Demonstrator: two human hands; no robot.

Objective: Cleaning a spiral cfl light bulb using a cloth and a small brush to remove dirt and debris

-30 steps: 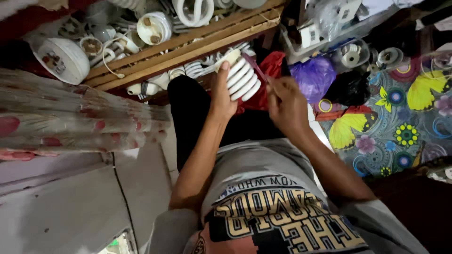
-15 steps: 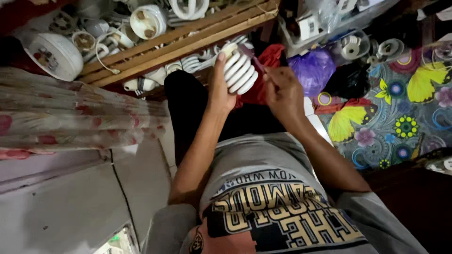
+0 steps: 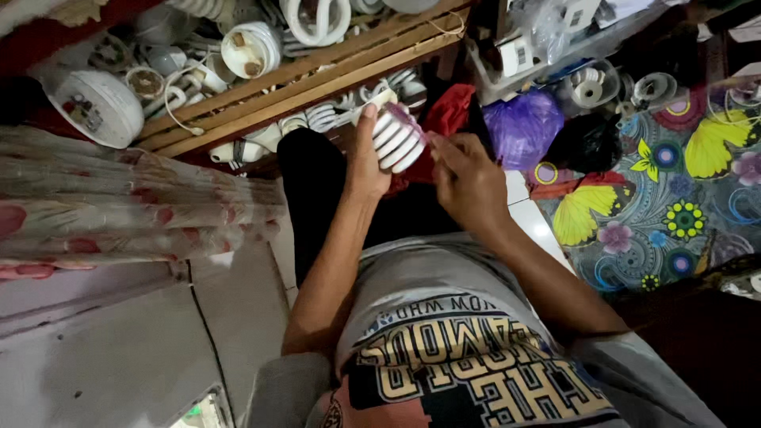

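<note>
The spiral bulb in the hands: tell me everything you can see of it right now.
The spiral bulb is a white compact lamp with coiled glass tubes, four or so loops showing, looking glossy and unbroken. It is held up in front of the person, tilted, coils facing the right hand. The left hand grips it from the left side, thumb along its top. The right hand meets it at the right, fingers pinching a thin pinkish tool against the coils' edge. Its base is hidden behind the left hand.
</note>
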